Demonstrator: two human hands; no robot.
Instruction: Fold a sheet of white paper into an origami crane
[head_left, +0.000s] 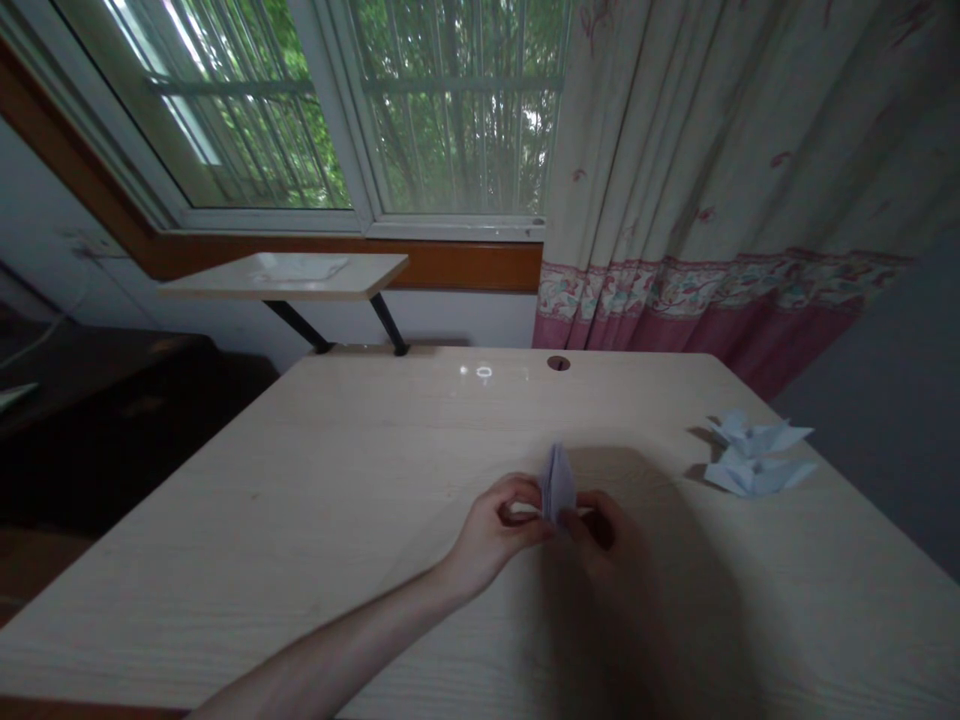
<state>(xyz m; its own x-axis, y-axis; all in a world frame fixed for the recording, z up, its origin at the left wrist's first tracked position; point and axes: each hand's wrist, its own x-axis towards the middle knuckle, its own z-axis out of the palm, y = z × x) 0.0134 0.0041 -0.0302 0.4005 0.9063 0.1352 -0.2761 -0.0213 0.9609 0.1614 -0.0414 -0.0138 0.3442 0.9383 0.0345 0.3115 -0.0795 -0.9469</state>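
A small piece of folded white paper (559,482) stands upright between my two hands, its layered edges facing up, just above the middle of the table. On its left side, my left hand (504,520) pinches it between thumb and fingers. My right hand (604,530), in shadow, grips its lower right side with thumb and fingers closed. The lowest part of the paper is hidden by my fingers. To the right lie folded paper figures (761,470) with pointed, wing-like ends, set close together.
The pale wooden table (337,520) has a round cable hole (559,363) near its back edge. A raised shelf (300,275) on black legs stands at the back left, with a white sheet on it. Behind are a window and a floral curtain (675,200).
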